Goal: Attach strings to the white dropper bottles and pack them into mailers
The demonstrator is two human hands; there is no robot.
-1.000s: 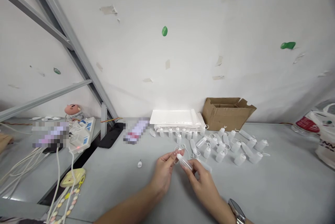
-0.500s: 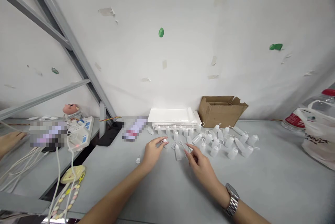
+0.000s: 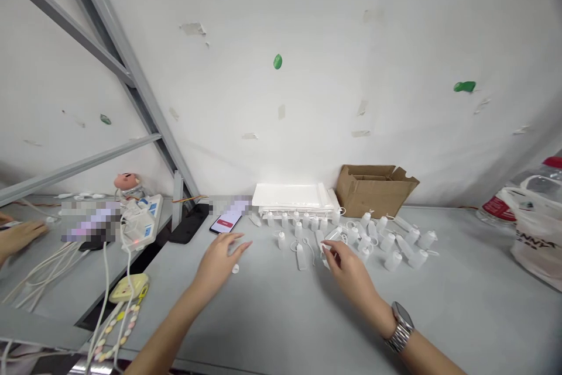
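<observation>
My left hand [image 3: 222, 258] hovers over the grey table with its fingers apart and nothing between them. Just beside it lies a small white cap [image 3: 236, 268]. My right hand [image 3: 345, 261] is among the small white bottles, its fingertips close together at a small translucent bottle [image 3: 325, 258] that it partly hides. Between the hands, one bottle [image 3: 281, 240] stands upright, and another [image 3: 301, 258] lies flat with a ring cap strap. A thin white strap piece [image 3: 309, 248] lies next to it. Several more bottles [image 3: 392, 260] stand or lie to the right.
White trays [image 3: 292, 195] are stacked by the wall, beside an open cardboard box [image 3: 373, 191]. A phone [image 3: 228, 217], a black phone [image 3: 188, 226] and a power strip [image 3: 147, 226] are to the left. A plastic bag [image 3: 535, 234] stands at right. Another person's hand [image 3: 21, 237] shows far left.
My left hand has let go of a small bottle, now upright on the table, and moved left, fingers spread. My right hand has moved slightly right, away from the thin strap. The view has shifted slightly.
</observation>
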